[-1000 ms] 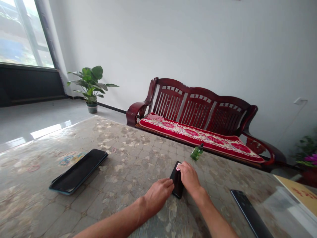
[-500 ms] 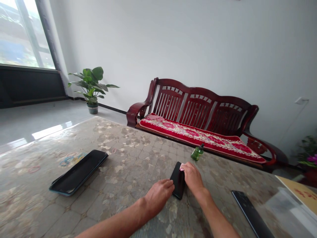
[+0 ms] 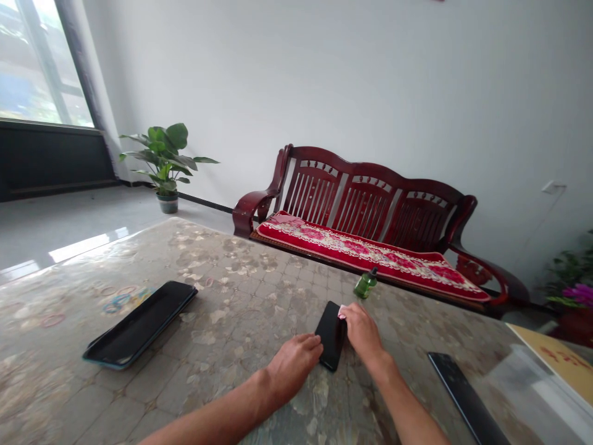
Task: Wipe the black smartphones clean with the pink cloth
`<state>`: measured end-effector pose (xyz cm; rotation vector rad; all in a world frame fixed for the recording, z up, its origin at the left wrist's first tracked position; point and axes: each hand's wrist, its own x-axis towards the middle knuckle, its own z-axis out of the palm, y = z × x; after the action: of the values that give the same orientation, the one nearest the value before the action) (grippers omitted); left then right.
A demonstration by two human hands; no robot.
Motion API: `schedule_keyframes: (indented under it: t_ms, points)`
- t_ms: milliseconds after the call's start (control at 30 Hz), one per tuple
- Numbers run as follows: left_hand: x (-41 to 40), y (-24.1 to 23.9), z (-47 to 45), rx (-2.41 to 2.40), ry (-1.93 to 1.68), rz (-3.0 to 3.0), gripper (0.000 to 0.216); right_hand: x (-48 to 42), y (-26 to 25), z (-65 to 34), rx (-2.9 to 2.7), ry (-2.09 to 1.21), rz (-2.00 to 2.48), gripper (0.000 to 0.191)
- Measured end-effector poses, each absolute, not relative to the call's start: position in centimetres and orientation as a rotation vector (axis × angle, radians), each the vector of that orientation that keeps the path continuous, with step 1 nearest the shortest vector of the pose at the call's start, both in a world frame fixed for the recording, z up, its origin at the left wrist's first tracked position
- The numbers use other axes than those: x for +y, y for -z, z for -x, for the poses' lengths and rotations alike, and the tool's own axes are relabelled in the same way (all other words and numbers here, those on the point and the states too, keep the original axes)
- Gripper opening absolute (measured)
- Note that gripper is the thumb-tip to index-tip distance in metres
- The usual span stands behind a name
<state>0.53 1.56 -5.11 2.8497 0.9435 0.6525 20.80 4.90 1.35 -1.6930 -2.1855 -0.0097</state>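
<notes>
A black smartphone (image 3: 330, 340) lies flat on the patterned table in front of me. My left hand (image 3: 295, 363) grips its left edge, fingers together and the thumb hidden. A small pale pink wipe (image 3: 342, 311) is pinched in my right hand (image 3: 364, 332) at the phone's upper right edge. Just beyond that hand stands a green bottle with a black dropper cap (image 3: 365, 283).
A larger black device with a bluish edge (image 3: 141, 326) lies on the table (image 3: 222, 371) at left, near coloured rubber bands (image 3: 123, 298). Another dark slab (image 3: 463, 392) lies at right, beside a tan printed sheet (image 3: 553, 355). A wooden bench (image 3: 365, 198) stands behind.
The view has turned slightly right. My right hand and the wipe have shifted a little to the right across the phone. My left hand keeps its grip on the phone's edge.
</notes>
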Motion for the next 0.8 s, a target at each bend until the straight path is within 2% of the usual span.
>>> schedule_keyframes:
  t_ms: [233,533,800]
  points:
    - [1.4,4.6,-0.6,0.947,-0.638,-2.821,0.016,0.5,-0.3,-21.3,-2.292,-0.01,1.585,0.032]
    - [1.2,4.0,-0.4,0.946,-0.607,-2.823,0.015,4.8,-0.9,-22.0,-2.192,0.016,1.777,0.034]
    - [1.1,3.5,-0.4,0.975,-0.632,-2.773,0.017,0.0,-0.2,-21.9,-2.296,-0.101,1.621,0.036]
